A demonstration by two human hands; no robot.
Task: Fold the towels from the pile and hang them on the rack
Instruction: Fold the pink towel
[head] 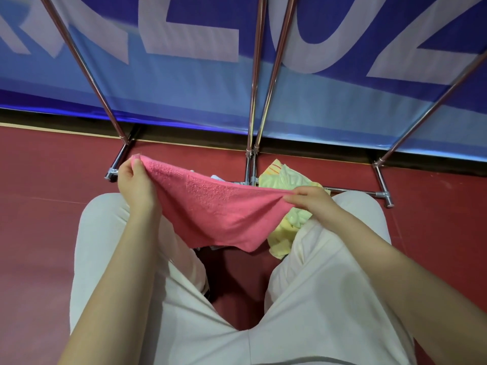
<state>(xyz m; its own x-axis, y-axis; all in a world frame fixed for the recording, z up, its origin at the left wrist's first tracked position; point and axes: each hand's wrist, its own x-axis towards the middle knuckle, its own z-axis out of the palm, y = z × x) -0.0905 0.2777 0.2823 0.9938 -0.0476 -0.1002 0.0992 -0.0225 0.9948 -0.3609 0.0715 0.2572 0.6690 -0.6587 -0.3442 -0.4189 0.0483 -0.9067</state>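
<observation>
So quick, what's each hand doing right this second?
Left hand: pinching one top corner of the pink towel.
Right hand: pinching the other top corner of the same towel, which hangs between them.

Loose trousers (311, 299) of a pale cream, near-white cloth are worn, and soft folds and creases are seen along both legs. A slanted pocket seam is marked on each thigh, and a centre seam is seen at the lower edge of the view. Both forearms are bare; no sleeves, watch or rings are seen on the left hand (134, 184) or the right hand (309, 201).
</observation>
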